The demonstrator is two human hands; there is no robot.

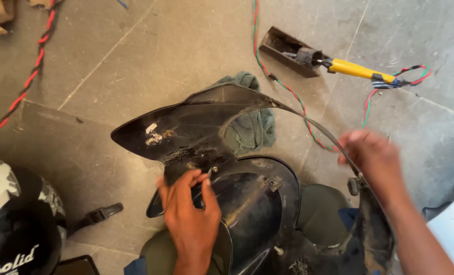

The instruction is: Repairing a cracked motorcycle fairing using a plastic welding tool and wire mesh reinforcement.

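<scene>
I see a glossy black plastic body panel, scuffed with whitish and tan marks near its pointed tip. Behind it lies a dull green cloth. The floor is grey stone tile, mottled, with paler joint lines. Toward the floor's far left corner runs a twisted red and black cable; a thinner red and green twisted wire crosses near the far middle. Near the far right corner sits a yellow-handled tool in a dark brown holder. At the near left corner, a black helmet carries grey and white camouflage patches.
</scene>
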